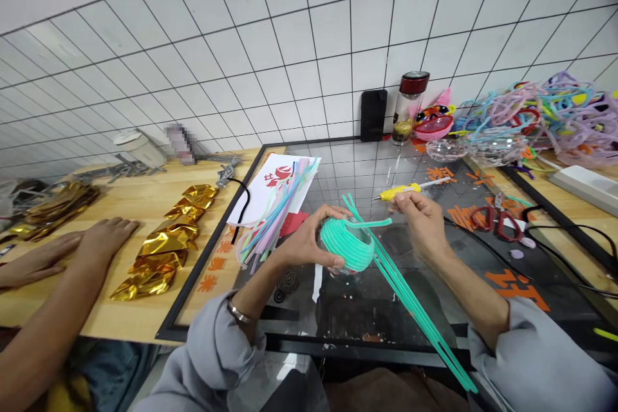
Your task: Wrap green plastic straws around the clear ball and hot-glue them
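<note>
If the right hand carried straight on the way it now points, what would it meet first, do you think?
Probably the yellow-handled tool just beyond the right hand, which pinches a teal strand; the teal coil in the left hand sits off that line. Depth is unclear.

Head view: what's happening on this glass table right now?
The person's left hand cups a round form wound with teal plastic tubing; the right hand pinches its loose teal tube end. Long teal tube strands trail toward the near table edge. A yellow glue gun lies just behind. At left, a co-worker's hands rest on the wooden table beside crumpled gold foil pieces.
</note>
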Tool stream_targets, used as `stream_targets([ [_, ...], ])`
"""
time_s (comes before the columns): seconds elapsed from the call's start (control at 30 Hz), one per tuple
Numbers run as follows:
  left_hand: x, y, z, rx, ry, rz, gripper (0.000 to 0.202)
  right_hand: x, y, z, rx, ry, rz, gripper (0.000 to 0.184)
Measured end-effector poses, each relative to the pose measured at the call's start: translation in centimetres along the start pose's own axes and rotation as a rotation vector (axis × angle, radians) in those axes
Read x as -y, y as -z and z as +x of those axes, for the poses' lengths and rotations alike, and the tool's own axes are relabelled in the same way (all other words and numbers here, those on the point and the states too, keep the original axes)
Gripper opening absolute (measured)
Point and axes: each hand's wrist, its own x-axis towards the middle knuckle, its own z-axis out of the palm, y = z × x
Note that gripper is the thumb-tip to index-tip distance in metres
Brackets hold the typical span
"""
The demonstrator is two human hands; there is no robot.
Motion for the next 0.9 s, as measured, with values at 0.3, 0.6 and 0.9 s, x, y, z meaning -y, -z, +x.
stream_targets([
  [0.3, -0.7, 0.6, 0.2, -0.081, 0.124, -0.025, 0.07, -1.2, 3.5, 3.2, -0.011, 0.044, -0.742, 0.039],
  [0.6, -0.4, 0.9, 0.1, -0.049, 0.122, -0.054, 0.069, -1.0, 3.2, 3.2, 0.171, -0.063, -1.207, 0.05],
  [0.9, -0.4, 1.0, 0.2, -0.048, 0.076, -0.046, 0.07, -1.4, 4.1, 4.6, 0.067, -0.086, -1.055, 0.037],
])
